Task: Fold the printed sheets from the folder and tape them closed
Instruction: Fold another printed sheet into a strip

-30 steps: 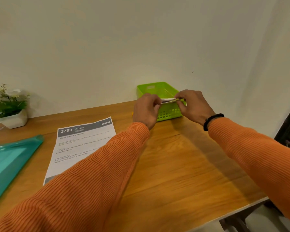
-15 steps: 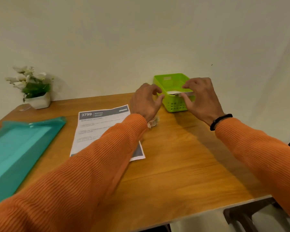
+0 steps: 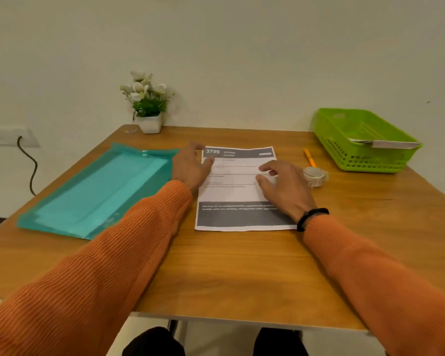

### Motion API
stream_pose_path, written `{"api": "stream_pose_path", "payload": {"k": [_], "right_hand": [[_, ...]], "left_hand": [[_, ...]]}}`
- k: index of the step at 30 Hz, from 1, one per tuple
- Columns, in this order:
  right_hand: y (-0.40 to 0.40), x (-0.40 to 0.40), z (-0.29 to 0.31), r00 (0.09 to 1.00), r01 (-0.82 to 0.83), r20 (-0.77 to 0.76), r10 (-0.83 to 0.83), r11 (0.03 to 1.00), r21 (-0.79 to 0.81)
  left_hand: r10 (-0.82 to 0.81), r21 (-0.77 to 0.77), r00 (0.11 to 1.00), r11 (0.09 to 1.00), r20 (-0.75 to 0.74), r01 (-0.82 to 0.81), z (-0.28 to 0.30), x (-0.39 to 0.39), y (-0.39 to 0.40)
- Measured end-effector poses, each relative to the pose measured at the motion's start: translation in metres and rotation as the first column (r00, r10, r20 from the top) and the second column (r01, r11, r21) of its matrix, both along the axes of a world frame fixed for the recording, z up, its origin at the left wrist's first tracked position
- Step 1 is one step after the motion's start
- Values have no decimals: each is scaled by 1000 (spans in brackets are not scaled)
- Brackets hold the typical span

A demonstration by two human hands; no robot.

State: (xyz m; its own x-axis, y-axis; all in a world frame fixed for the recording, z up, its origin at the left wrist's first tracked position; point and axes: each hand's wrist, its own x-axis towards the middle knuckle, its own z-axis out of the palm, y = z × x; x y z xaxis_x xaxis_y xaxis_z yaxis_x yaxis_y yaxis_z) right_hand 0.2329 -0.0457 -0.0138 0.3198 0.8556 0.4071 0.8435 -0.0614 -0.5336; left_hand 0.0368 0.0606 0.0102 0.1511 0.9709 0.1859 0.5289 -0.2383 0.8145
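A printed sheet (image 3: pixel 235 191) headed "3799" lies flat in the middle of the wooden table (image 3: pixel 242 273). My left hand (image 3: pixel 190 167) hovers at the sheet's upper left corner with relaxed fingers, holding nothing. My right hand (image 3: pixel 284 187) is over the sheet's right side, fingers loosely spread; I cannot tell if it touches the paper. A teal folder (image 3: pixel 98 191) lies to the left. A roll of clear tape (image 3: pixel 315 176) sits just right of the sheet. A folded sheet (image 3: pixel 385 143) rests on the front rim of the green basket (image 3: pixel 344 140).
An orange pen (image 3: pixel 309 158) lies between the tape and the basket. A small potted plant (image 3: pixel 148 104) stands at the table's back edge against the wall. A wall socket with a black cable (image 3: pixel 30 163) is at the far left.
Both hands let go of the folded sheet at the green basket and moved left to the flat printed sheet. The view swung left, so the basket now sits far right.
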Motion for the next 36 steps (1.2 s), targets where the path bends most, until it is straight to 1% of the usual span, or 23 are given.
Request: {"api": "stream_pose_path", "payload": {"k": [2,4,6,7,9,10,11,12,13,14,15,16,17,20,23,25,28,30,32,36], "right_hand": [[12,-4,3,999,35,10,-35,999,-12],[23,-15,8,1000,19,24,-19,1000,-1],[39,-31,11,997,-75,9,75,997,0],[48,-42,13,991,-133,1,133,991,-8],[71,-64,16,970,-242,19,243,970,-31],[84,-78,18,957,-286,34,287,957,-39],[96,-93,21,944,-326,45,328,944,-42],[108,-108,25,931,-359,55,361,932,-50],[119,-123,29,916,-391,67,395,918,-65],[128,-137,31,901,-416,85,425,904,-98],[136,-151,33,884,-439,113,454,888,-138],[143,-163,32,866,-449,148,478,873,-192],[150,-173,31,848,-448,186,496,859,-247],[171,-193,27,843,-375,257,473,858,-352],[195,-200,25,856,-299,291,427,868,-395],[211,-200,29,871,-279,279,405,874,-397],[235,-203,42,908,-273,195,371,877,-396],[249,-206,50,937,-295,39,347,846,-444],[258,-212,56,942,-324,-90,323,805,-496],[272,-224,57,952,-303,-129,279,776,-554]], "left_hand": [[-20,-16,1000,1000,0,20,-5,-5,-1],[-28,-14,999,999,23,29,-10,-8,-1],[-7,33,1000,999,29,6,-13,-14,1],[30,72,999,997,15,-31,-11,-18,4],[155,173,987,974,-51,-144,-1,-36,12],[229,223,966,954,-120,-198,5,-48,17],[292,251,928,939,-230,-233,11,-63,25],[326,229,866,940,-379,-254,15,-78,33],[312,148,790,950,-527,-276,18,-94,40],[250,33,728,954,-638,-299,18,-108,44],[179,-69,697,947,-694,-313,15,-122,47],[130,-129,690,941,-712,-312,10,-134,47],[107,-147,687,943,-719,-300,4,-142,48],[143,-68,673,959,-726,-276,-16,-157,42],[168,-36,683,961,-711,-275,-27,-161,38],[169,-29,689,964,-705,-266,-30,-161,38],[176,-22,702,965,-690,-263,-33,-161,37],[190,-5,702,964,-687,-266,-34,-160,36],[203,12,703,964,-682,-266,-35,-158,36],[226,25,713,960,-664,-280,-37,-158,38]]}}
